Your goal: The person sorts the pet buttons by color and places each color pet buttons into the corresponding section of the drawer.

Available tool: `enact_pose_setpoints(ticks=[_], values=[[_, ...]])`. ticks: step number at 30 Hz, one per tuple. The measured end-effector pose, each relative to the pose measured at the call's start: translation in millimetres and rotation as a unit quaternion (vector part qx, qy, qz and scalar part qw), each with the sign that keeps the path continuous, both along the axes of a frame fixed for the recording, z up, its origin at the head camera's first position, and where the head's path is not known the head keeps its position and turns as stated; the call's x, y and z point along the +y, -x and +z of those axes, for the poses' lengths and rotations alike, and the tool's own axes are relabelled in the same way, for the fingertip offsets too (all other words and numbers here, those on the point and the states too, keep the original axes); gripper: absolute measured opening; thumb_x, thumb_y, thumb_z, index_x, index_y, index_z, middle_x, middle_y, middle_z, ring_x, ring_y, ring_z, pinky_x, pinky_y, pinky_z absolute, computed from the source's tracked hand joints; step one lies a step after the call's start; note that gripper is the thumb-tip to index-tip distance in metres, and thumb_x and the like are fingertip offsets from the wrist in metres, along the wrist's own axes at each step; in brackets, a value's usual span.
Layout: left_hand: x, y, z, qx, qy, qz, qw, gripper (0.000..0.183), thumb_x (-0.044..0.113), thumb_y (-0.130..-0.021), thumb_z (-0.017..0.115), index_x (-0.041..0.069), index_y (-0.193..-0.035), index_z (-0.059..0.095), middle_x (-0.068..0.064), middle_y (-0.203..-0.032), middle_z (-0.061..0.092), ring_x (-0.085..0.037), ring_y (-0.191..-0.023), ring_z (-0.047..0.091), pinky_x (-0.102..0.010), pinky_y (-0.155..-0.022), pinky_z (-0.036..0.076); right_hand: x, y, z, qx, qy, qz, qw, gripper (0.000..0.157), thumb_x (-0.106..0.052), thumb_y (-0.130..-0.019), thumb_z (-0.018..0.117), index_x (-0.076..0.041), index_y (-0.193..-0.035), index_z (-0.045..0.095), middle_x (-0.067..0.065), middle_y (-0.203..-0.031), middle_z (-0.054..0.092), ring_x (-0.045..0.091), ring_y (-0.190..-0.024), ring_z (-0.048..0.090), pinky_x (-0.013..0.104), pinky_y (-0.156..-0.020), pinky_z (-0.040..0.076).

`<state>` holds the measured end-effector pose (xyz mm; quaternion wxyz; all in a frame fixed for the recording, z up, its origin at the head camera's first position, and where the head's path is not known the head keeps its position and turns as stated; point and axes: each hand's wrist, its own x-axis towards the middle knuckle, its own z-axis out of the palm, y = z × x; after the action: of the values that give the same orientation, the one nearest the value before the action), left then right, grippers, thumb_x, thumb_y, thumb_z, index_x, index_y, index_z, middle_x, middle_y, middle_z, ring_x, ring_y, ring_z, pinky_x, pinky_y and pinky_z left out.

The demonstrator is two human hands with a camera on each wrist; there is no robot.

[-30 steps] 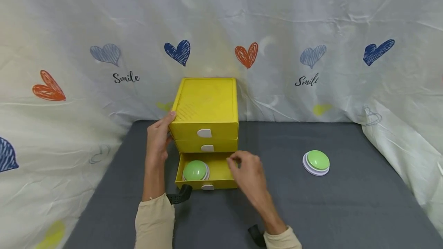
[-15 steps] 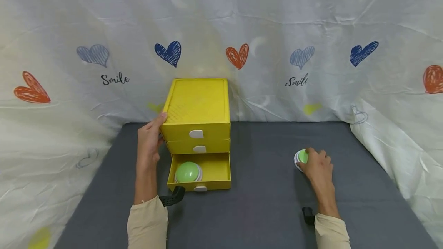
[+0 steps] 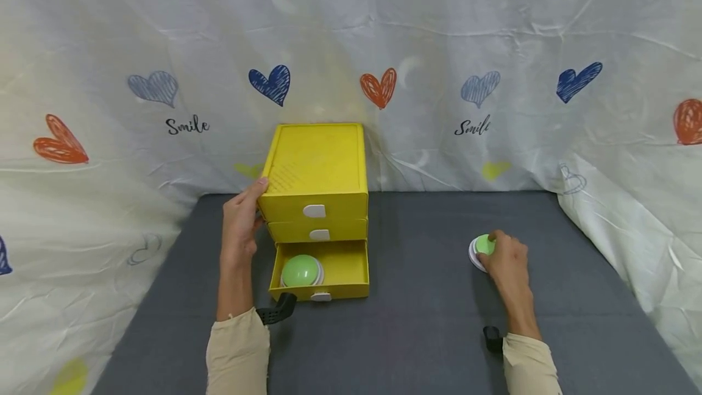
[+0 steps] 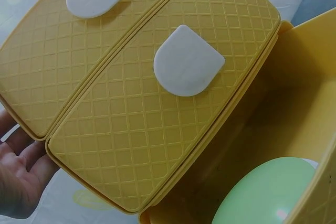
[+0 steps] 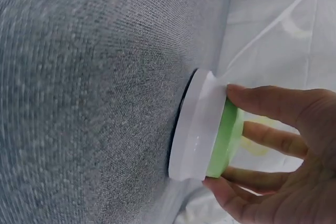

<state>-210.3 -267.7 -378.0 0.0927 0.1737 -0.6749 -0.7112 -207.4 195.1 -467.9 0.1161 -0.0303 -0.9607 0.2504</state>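
A yellow drawer box (image 3: 318, 163) has its bottom drawer (image 3: 345, 291) pulled out, and a green-and-white dome push button (image 3: 298, 271) lies in that drawer's left part. My left hand (image 3: 239, 221) rests against the box's left side, thumb at the top front corner; the left wrist view shows its fingers (image 4: 39, 167) fairly straight along the side. Out to the right, my right hand (image 3: 507, 261) grips a second green-and-white push button (image 5: 197, 129) by its rim, thumb and fingers on opposite sides. Its white base is at the dark cloth; I cannot tell whether it is lifted.
White tabs (image 4: 189, 61) mark the fronts of the two upper drawers, both pushed in. A dark grey cloth (image 3: 417, 322) covers the table. Behind and along both sides hangs a pale curtain (image 3: 422, 17) printed with hearts.
My right hand has moved from the open drawer rightward to the second push button and taken hold of its rim. My left hand has stayed at the box's side. The view has shifted slightly.
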Motion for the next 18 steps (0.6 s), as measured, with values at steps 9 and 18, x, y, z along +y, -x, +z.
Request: enact_pose_setpoints(ticks=[9,18], values=[[-1,-0.5,-0.1,0.006,0.008,-0.001,0.9999,0.064,0.052,-0.101,0.064,0.013,-0.151,0.057,-0.004,-0.16,0.05,-0.003,-0.11,0.057,-0.032,-0.104,0.046,-43,-18.6,46.2,-0.008,0.07,0.022,0.997,0.048,-0.021,-0.086,0.083,0.004,-0.125,0.072,0.035,-0.117,0.066,0.049,-0.104,0.06,0.056,-0.085,0.051],[1,0.2,-0.2,0.0,0.01,0.002,0.9999,0.065,0.053,-0.101,0.064,0.013,-0.152,0.056,-0.005,-0.162,0.048,-0.003,-0.113,0.056,-0.032,-0.105,0.046,-131,-40.7,81.5,0.003,0.072,0.153,0.986,0.045,-0.02,-0.08,0.089,-0.006,-0.121,0.076,0.018,-0.121,0.072,0.035,-0.107,0.059,0.042,-0.081,0.051]])
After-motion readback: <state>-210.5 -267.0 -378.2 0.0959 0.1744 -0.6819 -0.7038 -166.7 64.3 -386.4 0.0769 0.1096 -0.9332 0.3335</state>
